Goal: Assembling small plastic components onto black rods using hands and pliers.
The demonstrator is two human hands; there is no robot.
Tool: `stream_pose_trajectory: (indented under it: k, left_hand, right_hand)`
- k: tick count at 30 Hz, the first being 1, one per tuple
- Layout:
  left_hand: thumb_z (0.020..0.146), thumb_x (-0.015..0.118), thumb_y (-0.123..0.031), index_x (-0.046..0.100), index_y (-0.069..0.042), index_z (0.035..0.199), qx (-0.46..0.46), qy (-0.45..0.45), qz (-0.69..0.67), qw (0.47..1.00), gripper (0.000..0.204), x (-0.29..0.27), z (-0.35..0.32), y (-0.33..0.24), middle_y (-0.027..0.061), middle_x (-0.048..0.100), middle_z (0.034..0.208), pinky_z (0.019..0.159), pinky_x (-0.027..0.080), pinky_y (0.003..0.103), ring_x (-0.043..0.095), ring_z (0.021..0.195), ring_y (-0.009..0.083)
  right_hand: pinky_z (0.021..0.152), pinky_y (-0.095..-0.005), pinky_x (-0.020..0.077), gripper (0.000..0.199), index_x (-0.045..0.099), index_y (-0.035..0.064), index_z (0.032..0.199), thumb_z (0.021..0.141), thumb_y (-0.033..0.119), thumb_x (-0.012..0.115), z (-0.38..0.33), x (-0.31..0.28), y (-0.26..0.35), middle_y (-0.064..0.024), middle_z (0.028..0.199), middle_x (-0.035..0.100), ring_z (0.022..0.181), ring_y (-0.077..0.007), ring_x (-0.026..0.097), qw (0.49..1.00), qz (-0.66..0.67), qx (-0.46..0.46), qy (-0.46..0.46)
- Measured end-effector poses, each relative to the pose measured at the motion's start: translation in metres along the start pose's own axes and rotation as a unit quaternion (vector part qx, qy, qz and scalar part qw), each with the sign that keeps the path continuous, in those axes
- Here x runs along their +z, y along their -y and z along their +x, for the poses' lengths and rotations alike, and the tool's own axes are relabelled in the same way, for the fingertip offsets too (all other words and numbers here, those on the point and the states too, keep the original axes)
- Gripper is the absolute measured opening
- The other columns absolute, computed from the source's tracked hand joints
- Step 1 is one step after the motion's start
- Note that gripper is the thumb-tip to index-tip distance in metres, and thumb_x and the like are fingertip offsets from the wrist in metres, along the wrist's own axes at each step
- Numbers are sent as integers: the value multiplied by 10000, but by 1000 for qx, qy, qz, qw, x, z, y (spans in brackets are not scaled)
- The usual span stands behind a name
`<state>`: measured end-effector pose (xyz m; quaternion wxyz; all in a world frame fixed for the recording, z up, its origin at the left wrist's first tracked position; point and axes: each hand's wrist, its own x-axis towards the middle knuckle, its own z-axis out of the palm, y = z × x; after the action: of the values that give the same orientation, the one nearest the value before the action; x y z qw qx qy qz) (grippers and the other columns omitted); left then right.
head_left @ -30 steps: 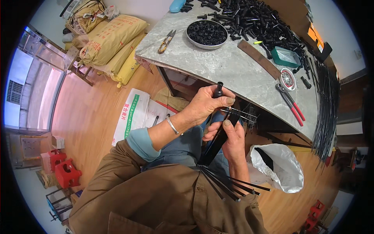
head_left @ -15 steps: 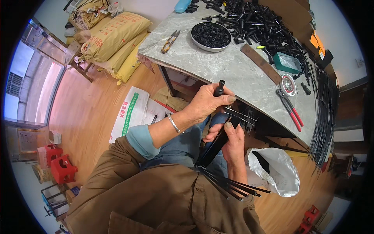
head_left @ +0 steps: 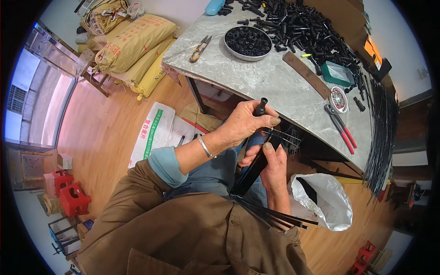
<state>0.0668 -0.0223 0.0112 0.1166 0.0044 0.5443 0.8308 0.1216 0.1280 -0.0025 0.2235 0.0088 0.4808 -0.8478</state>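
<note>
My left hand (head_left: 250, 121), a bangle at its wrist, is closed round a short black tubular part (head_left: 260, 108). Its thumb and fingers meet just above the top of a flat black bar (head_left: 250, 176). My right hand (head_left: 275, 169) grips that bar, thumb pressed on its front near the top end. The bar slants down to my lap. Thin pale strands (head_left: 288, 137) stick out sideways between the two hands. From the bar's lower end, several thin black rods (head_left: 279, 216) fan out across my lap to the right.
On the grey table (head_left: 275, 87) are a bowl (head_left: 250, 57) of small black rings, a heap of black tubular parts (head_left: 298, 25), snips (head_left: 200, 49), red-handled pliers (head_left: 341, 128), a brown strip (head_left: 306, 74) and long black rods (head_left: 380, 137). A white sack (head_left: 337, 201) stands right of my knee.
My left hand has shifted slightly right and down with the black tubular part. The rods at the bar's lower end have drawn closer together.
</note>
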Motion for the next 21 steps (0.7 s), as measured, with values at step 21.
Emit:
stream_pose_trajectory:
  k: [21]
  left_hand:
    - [863, 706, -158, 661, 13, 1028, -38, -16, 19, 999, 242, -1, -1, -9, 52, 646, 844, 726, 478, 225, 605, 771, 108]
  right_hand:
    - [570, -265, 529, 222, 491, 15, 1101, 969, 184, 550, -5, 7, 2, -123, 815, 663, 613, -159, 629, 988, -126, -63, -55]
